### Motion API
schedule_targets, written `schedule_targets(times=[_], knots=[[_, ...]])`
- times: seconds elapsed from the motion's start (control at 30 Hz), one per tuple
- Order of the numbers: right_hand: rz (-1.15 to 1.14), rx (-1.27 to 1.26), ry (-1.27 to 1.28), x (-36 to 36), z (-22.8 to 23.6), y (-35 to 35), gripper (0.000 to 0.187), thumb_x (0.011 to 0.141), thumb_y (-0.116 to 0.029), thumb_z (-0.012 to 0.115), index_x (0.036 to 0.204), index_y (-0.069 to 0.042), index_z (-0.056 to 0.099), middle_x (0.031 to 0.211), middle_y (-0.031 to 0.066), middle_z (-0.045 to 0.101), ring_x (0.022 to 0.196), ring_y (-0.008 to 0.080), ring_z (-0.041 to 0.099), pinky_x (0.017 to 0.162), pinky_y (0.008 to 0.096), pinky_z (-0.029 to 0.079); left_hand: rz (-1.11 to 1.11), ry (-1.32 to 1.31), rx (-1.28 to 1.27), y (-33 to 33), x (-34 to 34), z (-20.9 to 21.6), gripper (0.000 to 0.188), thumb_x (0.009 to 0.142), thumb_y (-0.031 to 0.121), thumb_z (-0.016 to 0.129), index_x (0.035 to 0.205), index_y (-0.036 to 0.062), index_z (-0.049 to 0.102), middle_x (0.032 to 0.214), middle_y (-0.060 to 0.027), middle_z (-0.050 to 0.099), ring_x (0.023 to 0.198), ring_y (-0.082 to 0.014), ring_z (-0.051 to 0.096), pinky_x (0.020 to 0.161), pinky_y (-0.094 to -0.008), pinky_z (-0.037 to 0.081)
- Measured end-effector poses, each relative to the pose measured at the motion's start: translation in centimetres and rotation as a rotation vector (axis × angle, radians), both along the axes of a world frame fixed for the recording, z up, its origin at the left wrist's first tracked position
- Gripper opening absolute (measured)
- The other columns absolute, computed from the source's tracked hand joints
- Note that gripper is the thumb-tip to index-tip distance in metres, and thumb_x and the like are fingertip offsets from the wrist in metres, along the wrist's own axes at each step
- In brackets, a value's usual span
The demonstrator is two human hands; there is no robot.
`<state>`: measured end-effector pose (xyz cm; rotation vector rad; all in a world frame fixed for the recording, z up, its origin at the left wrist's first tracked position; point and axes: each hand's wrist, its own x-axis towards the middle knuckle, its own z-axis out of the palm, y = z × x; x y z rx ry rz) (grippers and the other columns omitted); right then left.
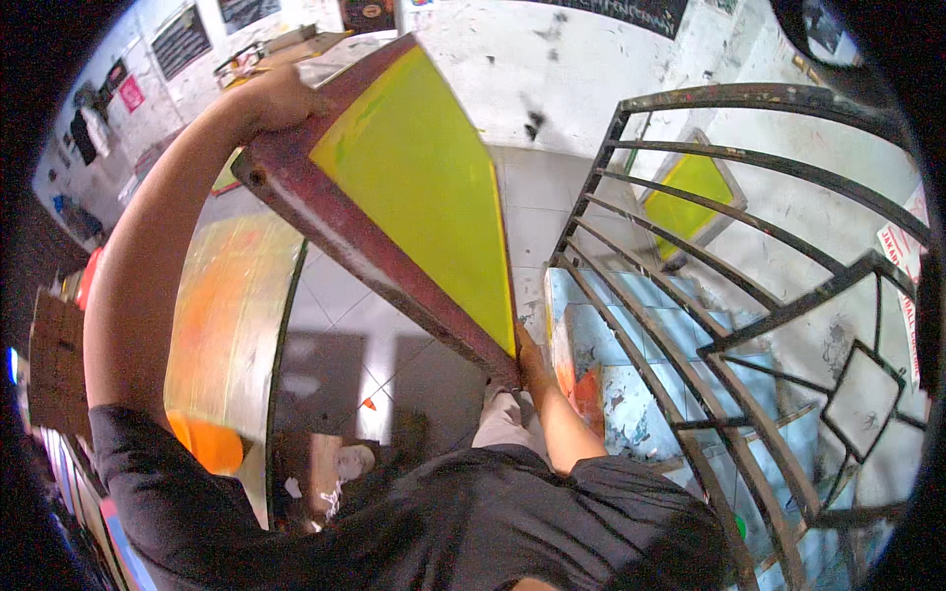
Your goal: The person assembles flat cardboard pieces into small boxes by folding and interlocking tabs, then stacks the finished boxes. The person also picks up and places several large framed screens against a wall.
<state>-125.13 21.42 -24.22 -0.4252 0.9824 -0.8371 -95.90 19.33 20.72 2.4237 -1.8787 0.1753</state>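
Note:
A large screen-printing frame (365, 281) with dark red sides and yellow-green mesh is held tilted in front of me. My left hand (286, 101) is closed over its upper left side, with that arm raised and bent. Low on the frame, by its near corner, my right hand (532, 362) grips the edge; its fingers are partly hidden. The frame is off the floor, or at least its upper part is; whether the lower corner rests on my leg, I cannot tell.
To the left stands a paint-stained table (232, 325). A black metal railing (729, 335) rises close on the right, beside worn blue tiled steps (641, 384). Behind it another yellow screen frame (695, 192) leans against the white wall (572, 89). Grey tiles (414, 384) cover the floor.

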Motion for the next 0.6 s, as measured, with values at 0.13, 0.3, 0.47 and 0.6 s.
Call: schedule_targets(times=[0.13, 0.3, 0.47, 0.6], knots=[[0.062, 0.225, -0.131, -1.9, -1.5, -8.1, 0.065, 0.078, -0.058, 0.044, 0.111, -0.003, 0.053, 0.093, 0.0167, 0.06, 0.078, 0.0258, 0.059, 0.071, 0.0343, 0.047, -0.055, -0.075, 0.121, -11.9, 2.0, -2.8, 0.041, 0.067, 0.028, 0.062, 0.1, 0.0052, 0.058, 0.093, -0.0159, 0.062, 0.084, -0.0252, 0.06, 0.074, -0.035, 0.046], [0.138, 0.269, 0.177, -5.1, 3.7, -17.9, 0.076, 0.074, -0.064, 0.042, 0.12, -0.004, 0.046, 0.102, 0.0201, 0.057, 0.086, 0.0257, 0.059, 0.08, 0.0349, 0.044, -0.201, -0.288, 0.496, -24.7, 8.5, -7.0, 0.031, 0.072, 0.026, 0.052, 0.094, 0.0062, 0.061, 0.091, -0.0159, 0.062, 0.08, -0.0265, 0.061, 0.072, -0.0368, 0.046], [0.34, 0.217, 0.037, -8.4, -1.3, -29.7, 0.089, 0.074, -0.06, 0.049, 0.135, -0.005, 0.017, 0.125, 0.0246, 0.039, 0.104, 0.0313, 0.051, 0.085, 0.0454, 0.041, -0.205, -0.119, 0.501, -33.1, 20.0, -15.0, 0.03, 0.074, 0.03, 0.053, 0.09, 0.0068, 0.064, 0.084, -0.0118, 0.064, 0.074, -0.0209, 0.06, 0.068, -0.0355, 0.046], [0.372, 0.286, 0.186, -6.8, -0.9, -36.1, 0.088, 0.075, -0.059, 0.049, 0.135, -0.005, 0.015, 0.123, 0.0256, 0.041, 0.097, 0.0312, 0.055, 0.086, 0.0447, 0.041, 0.065, 0.191, 0.515, -37.2, 26.5, -23.8, 0.029, 0.075, 0.029, 0.06, 0.086, 0.0028, 0.066, 0.076, -0.0071, 0.065, 0.07, -0.0152, 0.059, 0.063, -0.032, 0.047]])
